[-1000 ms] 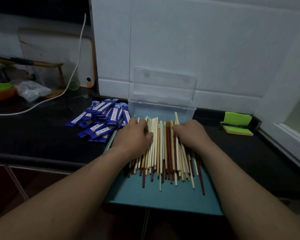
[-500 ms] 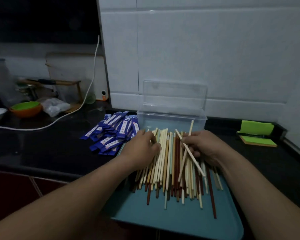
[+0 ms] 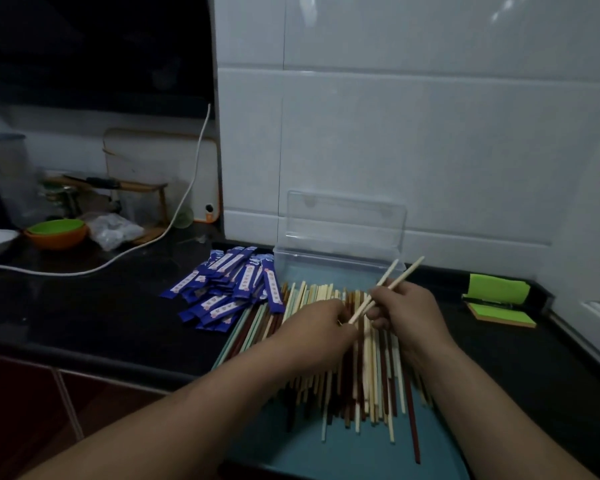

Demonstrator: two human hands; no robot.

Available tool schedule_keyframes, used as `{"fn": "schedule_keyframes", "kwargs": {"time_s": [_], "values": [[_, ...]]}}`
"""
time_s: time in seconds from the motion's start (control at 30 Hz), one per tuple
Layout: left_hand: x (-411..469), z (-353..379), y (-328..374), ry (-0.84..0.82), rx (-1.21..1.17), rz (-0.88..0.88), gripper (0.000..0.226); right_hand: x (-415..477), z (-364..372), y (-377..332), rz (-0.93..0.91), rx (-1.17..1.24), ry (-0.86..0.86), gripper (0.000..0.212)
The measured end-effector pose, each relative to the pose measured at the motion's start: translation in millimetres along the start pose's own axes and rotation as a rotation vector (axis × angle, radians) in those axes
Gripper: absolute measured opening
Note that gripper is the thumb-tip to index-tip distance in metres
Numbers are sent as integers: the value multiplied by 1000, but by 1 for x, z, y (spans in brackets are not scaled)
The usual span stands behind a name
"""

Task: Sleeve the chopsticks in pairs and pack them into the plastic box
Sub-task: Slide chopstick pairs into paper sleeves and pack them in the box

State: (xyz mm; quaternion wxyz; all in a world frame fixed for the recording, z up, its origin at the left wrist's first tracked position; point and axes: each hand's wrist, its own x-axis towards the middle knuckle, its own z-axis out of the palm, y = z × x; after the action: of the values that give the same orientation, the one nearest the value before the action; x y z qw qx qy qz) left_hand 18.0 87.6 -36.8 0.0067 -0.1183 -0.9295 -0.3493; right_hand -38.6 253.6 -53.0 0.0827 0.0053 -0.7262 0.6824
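Chopsticks (image 3: 361, 375) lie in a big heap on a blue-green tray (image 3: 326, 455), closest to the person. Some are pale, some brown, some red and some light green. They all point away, side by side.

Both hands are over the heap. The right hand (image 3: 409, 310) has its fingers curled round two pale sticks (image 3: 392, 278) and holds them up at a slant, with the far tips in the air over the box. The left hand (image 3: 321, 327) has bent fingers that meet the low ends of these two sticks. I cannot tell if it pinches them or only touches them.

These sticks look light, thin and stiff. They will not bend, but they are smooth and may slide past each other or roll. I think it is best to hold the pair near the middle and tap the ends even, so both go into a sleeve together.

Just left of the tray, on the black counter (image 3: 101, 306), is a pile of blue paper sleeves (image 3: 229, 289). They look soft and flat, so the mouth must be opened gently.

Behind the heap stands the clear plastic box (image 3: 340, 268), with its lid (image 3: 343, 220) up against the white wall. I see no sleeved pairs in it yet.

Green sticky notes (image 3: 496, 299) sit off to the right. Far left are an orange and green bowl (image 3: 56, 233) and a white cable (image 3: 187, 188).
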Motion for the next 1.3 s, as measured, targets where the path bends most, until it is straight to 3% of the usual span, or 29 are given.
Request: {"fn": "schedule_keyframes", "kwargs": {"time_s": [0.17,0.3,0.43,0.53,0.63,0.7,0.9,1.0,1.3], "values": [[15,-7,-19,48,-53,71,22,13,7,-11,79,288,-218,13],[31,-16,-32,18,-226,48,23,39,5,-14,85,165,-511,25],[41,-20,-44,7,-240,8,24,56,11,-12,35,145,-598,25],[43,-21,-47,72,-62,41,26,57,21,0,-71,113,-535,26],[48,-35,-56,352,163,97,27,63,21,8,-188,78,-396,25],[54,-54,-71,467,269,31,23,67,23,7,-194,101,-385,25],[80,-86,-96,373,650,-245,37,84,47,-20,-238,-138,-504,27],[91,-80,-104,273,660,-355,35,85,55,-15,-237,-89,-466,27],[96,-87,-107,216,593,-388,13,85,32,-1,-248,-14,-383,29]]}}
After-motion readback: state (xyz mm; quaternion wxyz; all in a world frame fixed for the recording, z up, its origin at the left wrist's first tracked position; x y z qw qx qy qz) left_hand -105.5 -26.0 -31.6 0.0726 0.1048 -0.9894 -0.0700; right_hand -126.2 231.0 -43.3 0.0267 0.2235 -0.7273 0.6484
